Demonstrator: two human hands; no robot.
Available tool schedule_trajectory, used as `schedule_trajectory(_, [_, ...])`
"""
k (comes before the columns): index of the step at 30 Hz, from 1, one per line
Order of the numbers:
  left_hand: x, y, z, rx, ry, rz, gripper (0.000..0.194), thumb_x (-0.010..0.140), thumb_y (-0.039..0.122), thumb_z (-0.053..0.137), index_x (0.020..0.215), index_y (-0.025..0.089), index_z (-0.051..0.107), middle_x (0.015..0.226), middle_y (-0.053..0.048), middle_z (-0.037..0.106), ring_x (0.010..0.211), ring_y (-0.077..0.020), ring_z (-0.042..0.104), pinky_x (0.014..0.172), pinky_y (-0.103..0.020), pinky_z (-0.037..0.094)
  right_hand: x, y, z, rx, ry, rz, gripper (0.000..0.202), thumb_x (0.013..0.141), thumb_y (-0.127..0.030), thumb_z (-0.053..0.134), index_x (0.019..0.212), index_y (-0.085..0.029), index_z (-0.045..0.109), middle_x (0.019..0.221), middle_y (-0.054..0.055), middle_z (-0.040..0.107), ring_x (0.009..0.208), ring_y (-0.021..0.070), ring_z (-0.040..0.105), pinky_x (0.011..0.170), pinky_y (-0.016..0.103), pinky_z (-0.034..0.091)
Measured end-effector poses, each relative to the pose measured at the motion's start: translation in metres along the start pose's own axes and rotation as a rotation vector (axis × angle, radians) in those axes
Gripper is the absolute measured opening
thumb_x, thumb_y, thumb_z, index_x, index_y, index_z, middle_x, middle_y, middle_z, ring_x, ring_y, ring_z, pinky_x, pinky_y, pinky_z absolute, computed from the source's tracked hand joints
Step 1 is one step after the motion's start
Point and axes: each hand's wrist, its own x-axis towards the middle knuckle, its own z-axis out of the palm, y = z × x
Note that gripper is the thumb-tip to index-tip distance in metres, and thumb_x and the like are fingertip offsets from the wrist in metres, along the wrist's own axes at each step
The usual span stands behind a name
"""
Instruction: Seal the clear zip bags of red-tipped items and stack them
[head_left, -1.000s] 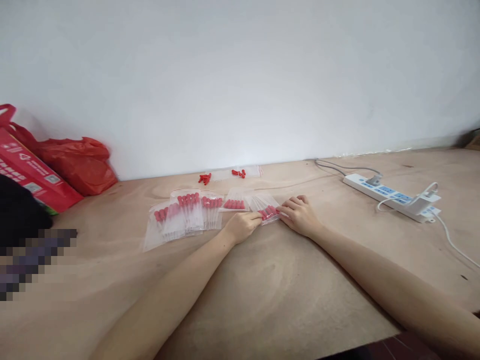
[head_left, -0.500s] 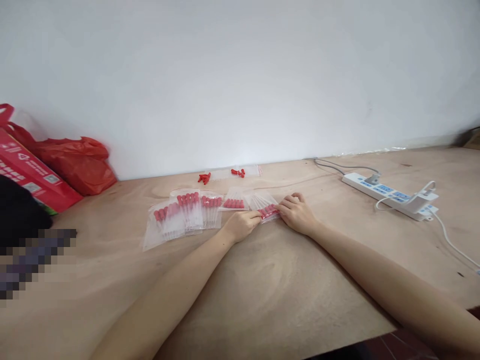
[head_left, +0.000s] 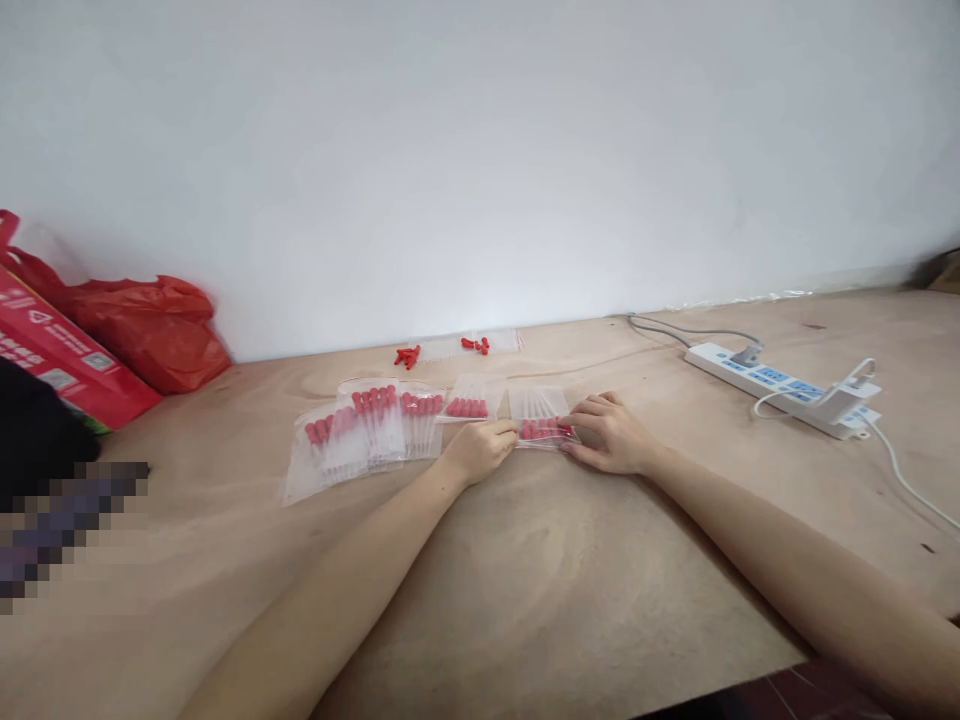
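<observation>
Your wooden table (head_left: 555,590) carries a white power strip (head_left: 776,392); left of it lie clear bags (head_left: 383,440) of red-topped pieces (head_left: 375,399), loose red pieces (head_left: 407,356), a red plastic bag (head_left: 161,325) and, perhaps, dark cloth (head_left: 37,440).

Diffuse light leaves the smooth pale-grey wall (head_left: 480,180) brightest low at its middle. Faint glints mark the flat clear plastic bag of red-tipped sticks (head_left: 541,420); soft shadow lines the bare right forearm (head_left: 750,525), and coarse pixel blocks hide a dark purplish strip (head_left: 71,525) at left.
</observation>
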Motion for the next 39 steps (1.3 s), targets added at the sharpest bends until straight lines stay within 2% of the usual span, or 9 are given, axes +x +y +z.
schedule_trajectory(4, [0.0, 0.0, -0.002, 0.02, 0.017, -0.005, 0.019, 0.082, 0.014, 0.041, 0.073, 0.014, 0.058, 0.082, -0.001, 0.064, 0.07, -0.01, 0.061, 0.064, -0.02, 0.049, -0.003, 0.003, -0.001, 0.041, 0.011, -0.081, 0.031, 0.075, -0.043, 0.053, 0.092, -0.019, 0.061, 0.086, 0.006, 0.061, 0.079, 0.0146, 0.053, 0.073, 0.03, 0.031])
schedule_trajectory(9, [-0.001, 0.001, -0.007, 0.091, 0.069, 0.094, 0.019, 0.084, 0.016, 0.039, 0.085, 0.014, 0.058, 0.089, -0.003, 0.064, 0.078, -0.0107, 0.061, 0.068, -0.021, 0.05, -0.002, 0.002, 0.003, -0.002, 0.059, -0.158, 0.021, 0.082, -0.031, 0.045, 0.089, -0.019, 0.061, 0.081, 0.005, 0.061, 0.073, 0.0126, 0.053, 0.071, 0.028, 0.033])
schedule_trajectory(12, [-0.002, 0.001, -0.007, 0.165, 0.082, 0.168, 0.02, 0.085, 0.014, 0.038, 0.085, 0.013, 0.058, 0.087, -0.003, 0.065, 0.075, -0.0106, 0.061, 0.065, -0.021, 0.05, -0.003, 0.003, 0.004, 0.0, 0.068, -0.174, 0.02, 0.083, -0.027, 0.044, 0.089, -0.018, 0.061, 0.08, 0.004, 0.061, 0.071, 0.0114, 0.053, 0.069, 0.026, 0.034])
schedule_trajectory(16, [-0.003, 0.0, -0.003, 0.208, 0.09, 0.205, 0.02, 0.084, 0.012, 0.038, 0.08, 0.012, 0.058, 0.081, -0.003, 0.065, 0.068, -0.0104, 0.061, 0.06, -0.021, 0.05, -0.001, -0.002, 0.006, -0.048, 0.113, -0.159, 0.021, 0.08, -0.034, 0.049, 0.087, -0.019, 0.061, 0.079, 0.003, 0.061, 0.073, 0.0123, 0.052, 0.07, 0.028, 0.031])
schedule_trajectory(19, [-0.002, 0.001, -0.003, 0.198, 0.087, 0.205, 0.021, 0.084, 0.013, 0.038, 0.078, 0.012, 0.058, 0.078, -0.003, 0.064, 0.066, -0.0106, 0.061, 0.058, -0.021, 0.05, 0.006, -0.015, 0.011, -0.126, 0.197, -0.146, 0.02, 0.078, -0.037, 0.052, 0.085, -0.021, 0.062, 0.078, 0.002, 0.061, 0.075, 0.0134, 0.05, 0.071, 0.029, 0.029])
schedule_trajectory(21, [-0.001, 0.001, -0.004, 0.183, 0.066, 0.199, 0.022, 0.085, 0.014, 0.037, 0.076, 0.012, 0.058, 0.077, -0.004, 0.064, 0.066, -0.011, 0.061, 0.059, -0.022, 0.05, 0.011, -0.026, 0.016, -0.193, 0.248, -0.147, 0.015, 0.079, -0.031, 0.052, 0.082, -0.021, 0.062, 0.077, 0.002, 0.061, 0.075, 0.0131, 0.049, 0.071, 0.029, 0.028])
schedule_trajectory(25, [-0.001, 0.0, -0.004, 0.134, 0.041, 0.193, 0.024, 0.086, 0.015, 0.036, 0.078, 0.012, 0.058, 0.079, -0.006, 0.064, 0.07, -0.0115, 0.061, 0.063, -0.023, 0.05, 0.02, -0.041, 0.024, -0.282, 0.274, -0.171, 0.014, 0.08, -0.022, 0.048, 0.076, -0.02, 0.061, 0.07, 0.001, 0.059, 0.071, 0.012, 0.045, 0.071, 0.029, 0.026])
schedule_trajectory(31, [-0.001, 0.0, -0.002, 0.083, 0.046, 0.162, 0.025, 0.087, 0.016, 0.035, 0.081, 0.012, 0.059, 0.082, -0.005, 0.065, 0.071, -0.0111, 0.061, 0.064, -0.023, 0.051, 0.025, -0.039, 0.024, -0.345, 0.281, -0.243, 0.014, 0.079, -0.017, 0.048, 0.072, -0.019, 0.06, 0.07, 0.0, 0.059, 0.07, 0.0118, 0.042, 0.071, 0.03, 0.024])
schedule_trajectory(39, [0.001, 0.002, -0.008, 0.09, 0.172, 0.14, 0.017, 0.084, 0.019, 0.043, 0.087, 0.015, 0.06, 0.089, -0.002, 0.066, 0.078, -0.0098, 0.062, 0.069, -0.02, 0.052, 0.021, -0.03, 0.022, -0.331, 0.266, -0.263, 0.016, 0.081, -0.019, 0.047, 0.072, -0.019, 0.06, 0.065, 0.0, 0.057, 0.07, 0.0113, 0.042, 0.071, 0.03, 0.025])
